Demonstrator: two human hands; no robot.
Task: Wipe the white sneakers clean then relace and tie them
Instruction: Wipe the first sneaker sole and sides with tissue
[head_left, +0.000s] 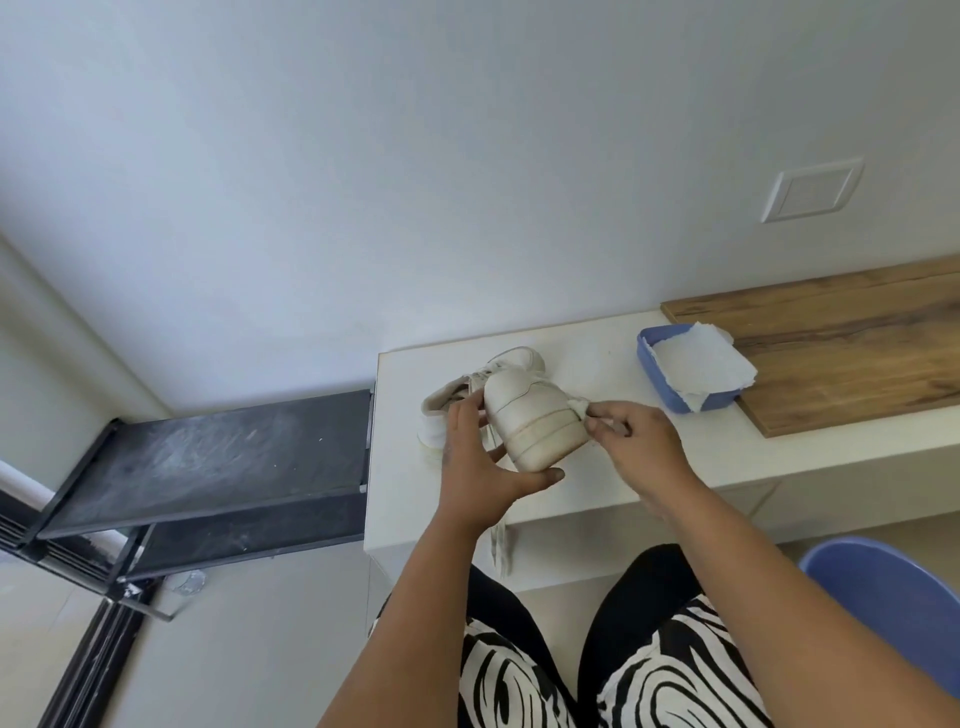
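Left hand (480, 467) grips sneaker (535, 421); right hand (636, 439) pinches wipe (578, 405) against it.

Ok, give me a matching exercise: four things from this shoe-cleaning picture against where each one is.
1. scuffed white sneaker
2. small white wipe
3. blue plastic tub
4. second white sneaker

A. holding white paper sheets, half on the wooden board
B. pinched in the right hand
C. lying on the white table behind
D. held by the left hand

Pairs: 1-D, 2-B, 3-A, 4-C

Right hand (636, 441) rubs tissue (577, 405) on sneaker (535, 421)
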